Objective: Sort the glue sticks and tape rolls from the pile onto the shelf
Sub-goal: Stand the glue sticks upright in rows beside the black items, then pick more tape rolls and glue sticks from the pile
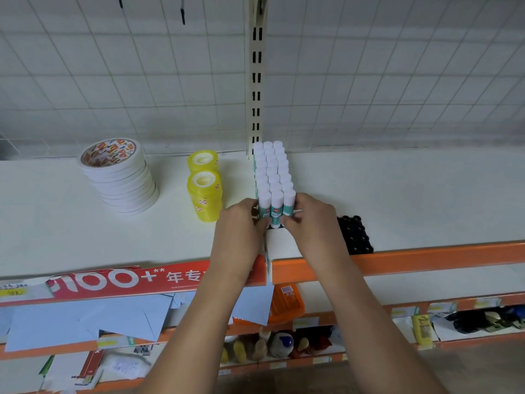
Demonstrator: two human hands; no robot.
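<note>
Wire grid panel (113, 81) across the whole back, split by 1 slotted upright post (257, 81). Below it the white shelf (397, 194), orange along its front edge. Red banner (127, 280) with white print lies along the front lip, left of my arms. Stack of white tape rolls (119, 177) at far left, leaning a little, patterned core showing on top. Glue sticks (272, 172) stand upright mid-shelf as a tight block 3 wide, white caps up, running from the foot of the post toward me. My left hand (241, 223) and right hand (312, 220) meet at the block's near end, 1 on each side, fingers curled in and clamped on the front row (276, 206) of 3 teal-labelled sticks, low on their bodies. 2 yellow tape stacks (204, 197) sit between the white rolls and the glue block, 1 behind the other, the near one just beside my left hand. Black dimpled tray (355, 234) lies flat near the front edge, partly hidden behind my right wrist.
</note>
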